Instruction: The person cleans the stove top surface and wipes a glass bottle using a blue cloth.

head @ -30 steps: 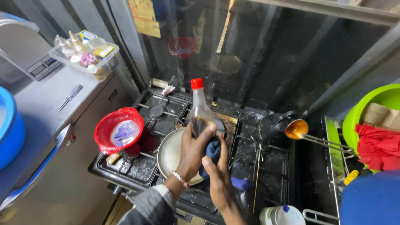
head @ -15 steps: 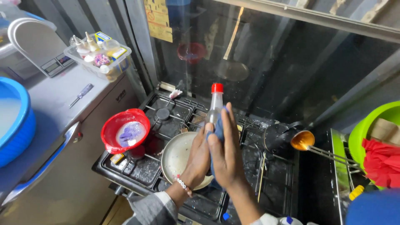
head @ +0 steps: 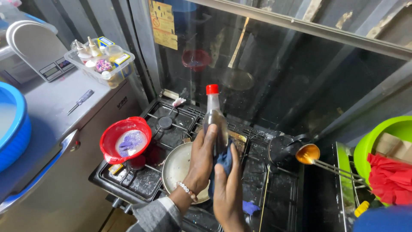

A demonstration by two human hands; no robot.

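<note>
Stove (head: 171,124), black and grimy, fills the middle. A red bowl (head: 124,139) sits at its left, a metal pan (head: 178,169) nearer. Over the pan the left hand (head: 201,161) grips an upright bottle (head: 213,118) (red cap); the right hand (head: 227,189) presses a blue cloth (head: 224,162) against it.

bottle (head: 214,120): you see dark brown liquid under a red cap
cloth (head: 224,161): dark blue, pressed to your bottle
bowl (head: 124,139): red, with a purple-and-white rag inside
pan (head: 180,167): pale silver-grey
stove (head: 171,124): black, speckled with white flecks
ladle (head: 307,154): orange-gold cup
basin (head: 390,129): lime green, holding red cloth
tub (head: 13,129): bright blue on your left
bracelet (head: 188,190): white beads on your wrist
</note>
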